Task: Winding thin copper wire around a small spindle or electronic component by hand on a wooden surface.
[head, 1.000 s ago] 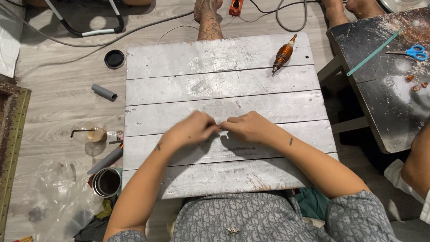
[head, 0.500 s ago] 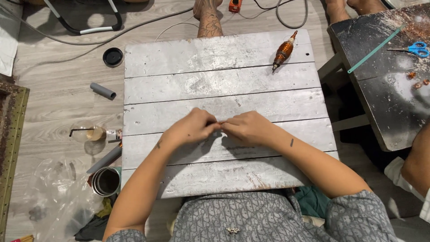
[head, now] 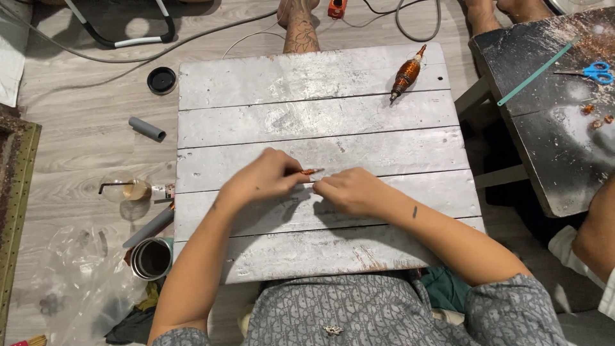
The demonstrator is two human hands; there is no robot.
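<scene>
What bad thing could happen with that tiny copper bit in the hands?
The small copper piece is pinched only at the fingertips of the left hand and right hand, so it might slip onto the grey table. The table has gaps between its planks, where something so small could perhaps lodge.

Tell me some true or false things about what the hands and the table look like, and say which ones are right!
1. Both hands meet over the grey plank table. True: the left hand and right hand pinch a small copper-coloured piece between them.
2. The copper-wound spindle sits in the right hand. False: it lies alone on the table's far right part.
3. Blue scissors lie on the dark table at right. True.
4. The black round lid rests on the plank table. False: it lies on the floor beside it.
</scene>
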